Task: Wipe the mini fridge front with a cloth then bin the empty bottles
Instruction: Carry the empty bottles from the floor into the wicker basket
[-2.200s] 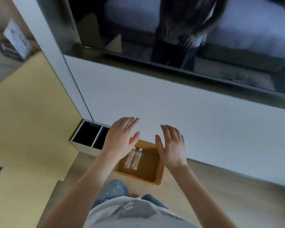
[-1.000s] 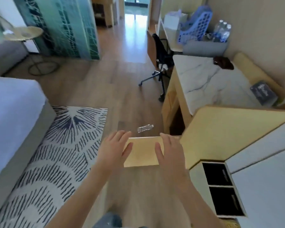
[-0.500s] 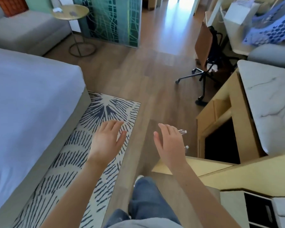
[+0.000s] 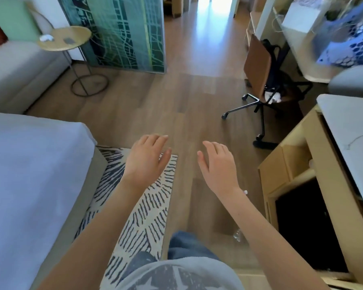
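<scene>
Head view, looking down past my chest at the striped rug [image 4: 143, 216]. My left hand [image 4: 147, 160] hangs in the air over the rug's far right corner, palm down, fingers loose and slightly spread, holding nothing. My right hand [image 4: 216, 166] is level with it, just off the rug's right edge over bare wooden floor, its fingers also relaxed and apart, with nothing in them.

Right of the rug a clear bottle [image 4: 237, 235] lies on the floor. My right forearm covers most of it, so only its cap on one side and its crumpled end on the other show.

Further right of the rug stands a wooden cabinet [image 4: 281, 170] with a dark opening low down; I cannot tell what is inside. Far beyond the rug to the right, a white paper bag [image 4: 302, 17] and a blue perforated basket [image 4: 352, 47] are blurred, their contents unreadable. The bed [image 4: 29, 174] lies along the rug's left side.
</scene>
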### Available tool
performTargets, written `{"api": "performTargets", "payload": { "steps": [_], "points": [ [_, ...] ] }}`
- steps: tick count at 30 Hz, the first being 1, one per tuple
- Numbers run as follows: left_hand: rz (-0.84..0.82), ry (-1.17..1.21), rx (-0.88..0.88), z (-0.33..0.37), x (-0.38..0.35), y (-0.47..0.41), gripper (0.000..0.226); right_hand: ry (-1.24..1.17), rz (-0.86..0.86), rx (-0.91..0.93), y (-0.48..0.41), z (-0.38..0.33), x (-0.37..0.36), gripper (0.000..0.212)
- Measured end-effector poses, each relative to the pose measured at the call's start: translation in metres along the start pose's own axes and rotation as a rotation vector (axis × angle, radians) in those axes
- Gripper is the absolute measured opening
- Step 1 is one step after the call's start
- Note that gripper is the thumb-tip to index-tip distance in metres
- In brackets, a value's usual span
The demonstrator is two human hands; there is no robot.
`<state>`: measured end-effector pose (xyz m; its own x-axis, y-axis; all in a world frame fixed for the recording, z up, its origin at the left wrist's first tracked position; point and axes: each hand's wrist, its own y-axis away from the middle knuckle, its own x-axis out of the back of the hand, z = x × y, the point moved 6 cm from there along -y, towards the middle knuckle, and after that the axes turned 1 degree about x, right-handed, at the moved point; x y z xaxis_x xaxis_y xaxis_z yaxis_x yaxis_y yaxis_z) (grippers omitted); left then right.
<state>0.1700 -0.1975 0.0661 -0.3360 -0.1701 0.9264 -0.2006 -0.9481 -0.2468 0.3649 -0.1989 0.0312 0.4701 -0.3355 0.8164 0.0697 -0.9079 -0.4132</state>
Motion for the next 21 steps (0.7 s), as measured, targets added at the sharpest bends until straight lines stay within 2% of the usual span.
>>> {"api": "performTargets", "payload": {
  "steps": [5,7,10,16,21],
  "points": [
    [-0.038,0.056,-0.113,0.008,-0.026,-0.088,0.039,0.037,-0.014,-0.126,-0.06,0.044,-0.01,0.034],
    [-0.092,0.065,-0.197,0.018,-0.046,-0.116,0.046,0.075,-0.032,-0.198,-0.072,0.066,-0.016,0.035],
    [-0.166,0.081,-0.33,0.031,-0.078,-0.158,0.045,0.127,-0.031,-0.322,-0.083,0.099,-0.023,0.037],
    [-0.245,0.146,-0.616,0.07,-0.138,-0.263,0.032,0.223,0.126,-0.604,-0.106,0.156,-0.022,0.034],
    [-0.343,0.206,-0.845,0.106,-0.165,-0.335,0.036,0.312,0.273,-0.896,-0.113,0.178,-0.004,0.032]
  ]
}}
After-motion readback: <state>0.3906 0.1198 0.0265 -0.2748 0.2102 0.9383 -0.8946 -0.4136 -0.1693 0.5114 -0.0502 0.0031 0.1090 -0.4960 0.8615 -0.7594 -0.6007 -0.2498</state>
